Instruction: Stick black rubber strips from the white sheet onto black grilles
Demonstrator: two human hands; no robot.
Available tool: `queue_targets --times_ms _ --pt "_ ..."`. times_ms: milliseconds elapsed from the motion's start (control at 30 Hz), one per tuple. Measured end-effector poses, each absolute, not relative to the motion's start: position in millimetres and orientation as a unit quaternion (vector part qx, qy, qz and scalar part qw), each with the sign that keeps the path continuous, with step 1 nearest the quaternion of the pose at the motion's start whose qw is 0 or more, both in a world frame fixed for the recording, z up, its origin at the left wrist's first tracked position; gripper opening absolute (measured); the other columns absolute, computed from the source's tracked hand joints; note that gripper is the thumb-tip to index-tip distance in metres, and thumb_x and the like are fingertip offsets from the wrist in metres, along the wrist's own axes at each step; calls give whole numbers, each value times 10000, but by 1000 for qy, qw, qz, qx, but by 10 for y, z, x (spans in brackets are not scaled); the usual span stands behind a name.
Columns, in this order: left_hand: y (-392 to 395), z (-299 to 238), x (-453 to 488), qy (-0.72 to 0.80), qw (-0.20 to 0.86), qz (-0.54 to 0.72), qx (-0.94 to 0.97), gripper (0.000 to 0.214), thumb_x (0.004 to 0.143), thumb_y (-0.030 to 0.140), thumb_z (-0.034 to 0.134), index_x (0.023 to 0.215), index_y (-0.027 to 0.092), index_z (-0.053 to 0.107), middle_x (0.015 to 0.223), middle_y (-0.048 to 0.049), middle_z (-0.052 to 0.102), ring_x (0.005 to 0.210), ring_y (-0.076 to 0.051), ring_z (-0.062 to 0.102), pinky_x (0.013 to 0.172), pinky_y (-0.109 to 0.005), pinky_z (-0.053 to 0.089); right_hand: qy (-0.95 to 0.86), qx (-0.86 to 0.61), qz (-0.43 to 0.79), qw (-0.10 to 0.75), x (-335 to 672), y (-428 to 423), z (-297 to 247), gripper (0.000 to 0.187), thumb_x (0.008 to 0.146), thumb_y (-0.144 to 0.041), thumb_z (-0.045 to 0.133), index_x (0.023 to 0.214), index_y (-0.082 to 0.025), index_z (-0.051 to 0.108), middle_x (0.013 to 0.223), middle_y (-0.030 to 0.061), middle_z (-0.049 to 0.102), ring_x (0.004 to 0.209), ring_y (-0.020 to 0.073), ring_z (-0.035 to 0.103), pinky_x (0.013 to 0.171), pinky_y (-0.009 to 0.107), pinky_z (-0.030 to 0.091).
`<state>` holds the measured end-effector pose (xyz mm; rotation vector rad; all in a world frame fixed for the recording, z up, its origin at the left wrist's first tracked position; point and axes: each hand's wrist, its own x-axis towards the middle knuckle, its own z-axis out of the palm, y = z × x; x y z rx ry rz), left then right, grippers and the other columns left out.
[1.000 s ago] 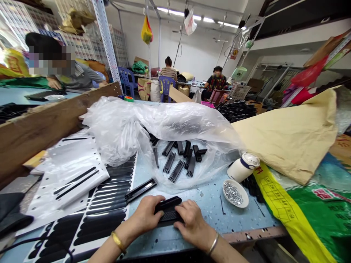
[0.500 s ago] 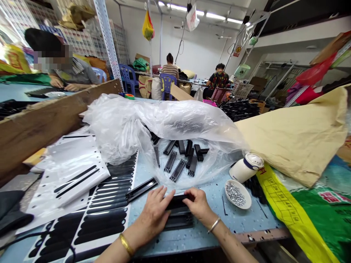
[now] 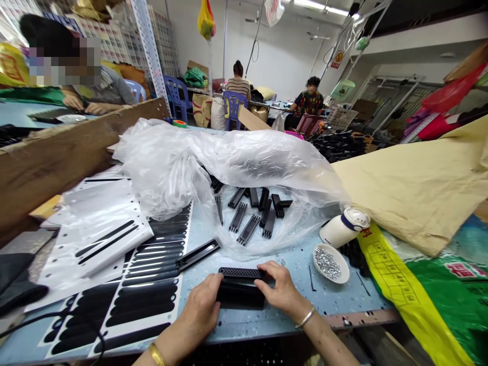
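Note:
Both my hands hold a black plastic part (image 3: 241,294) lying on the blue table near its front edge. My left hand (image 3: 201,312) grips its left end with curled fingers. My right hand (image 3: 281,290) grips the right end, fingers over a long ribbed black strip (image 3: 241,273) along the part's far side. A loose black channel piece (image 3: 198,254) lies just left of them. Further back, several black comb-like parts (image 3: 254,216) lie on an opened clear plastic bag (image 3: 213,168).
White sheets with black oval stickers (image 3: 152,290) cover the table's left. A small white dish of metal bits (image 3: 331,264) and a tipped white cup (image 3: 344,227) sit to the right, beside tan paper (image 3: 415,183) and a green-yellow sack (image 3: 438,284). Other people work at tables behind.
My hands shifted on the black part: the ribbed strip now shows along its far edge, and my left hand's fingers have curled round the left end instead of lying stretched over it.

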<state>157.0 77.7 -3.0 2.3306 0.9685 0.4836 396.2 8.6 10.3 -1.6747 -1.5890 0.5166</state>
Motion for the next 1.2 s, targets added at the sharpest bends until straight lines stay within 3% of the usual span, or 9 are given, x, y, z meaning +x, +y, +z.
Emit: queue_targets --times_ms 200,300,400,467,633,733,933,1133,1200 --pt "737 103 1614 419 507 197 727 434 584 99 582 1010 180 587 749 8 644 640 -172 620 542 -249 486 -678 -646 109 335 3840 9 29 440 637 -185 828 1036 -165 645 928 92 689 859 277 618 767 408 521" --pt "724 148 1642 440 552 223 672 204 627 170 580 831 171 592 710 2 638 634 -164 617 525 -237 469 -687 -635 83 343 3837 -6 -42 463 660 -142 804 1088 -165 629 959 99 696 877 279 628 781 411 529" --pt "725 127 1629 456 551 243 655 358 622 157 550 975 155 609 788 -30 690 726 -195 670 595 -266 522 -667 -654 64 352 3895 -63 -36 553 651 -211 829 1156 -146 611 1020 132 687 917 297 635 801 421 532" --pt "722 100 1591 454 505 261 686 433 625 132 529 1048 167 616 855 -44 721 799 -213 692 676 -303 553 -642 -686 65 336 3925 -140 -5 536 626 -299 855 1095 -143 647 913 113 689 814 280 646 710 387 539" --pt "702 11 1481 408 321 296 802 264 676 101 486 847 210 656 781 -53 710 770 -236 680 717 -363 555 -657 -690 156 261 3852 -302 -25 98 744 -221 737 680 -196 668 632 11 621 580 177 590 542 274 450" --pt "765 -36 1446 392 270 312 822 285 720 124 507 956 201 648 838 -85 719 820 -262 690 750 -385 566 -622 -718 142 278 3819 -272 -100 32 737 -162 704 736 -186 682 632 12 619 573 174 585 553 274 459" --pt "932 1 1471 343 233 267 870 643 683 111 589 1317 174 499 1241 -139 659 1116 -296 634 957 -431 520 -593 -735 126 303 3924 -155 -85 674 568 -195 851 1190 -112 604 854 70 665 657 199 604 637 330 533" --pt "927 111 1463 307 232 248 889 514 713 131 603 1224 188 599 1142 -118 705 1044 -276 655 934 -423 524 -661 -678 113 300 3826 -139 -34 380 649 -256 833 977 -165 666 821 80 669 761 256 628 686 366 521" --pt "1041 149 1384 330 231 261 877 473 744 184 619 1217 193 611 1169 -134 689 1078 -288 636 950 -441 502 -661 -673 114 310 3844 -130 -33 404 660 -358 832 980 -174 667 806 75 670 703 235 618 638 346 512"
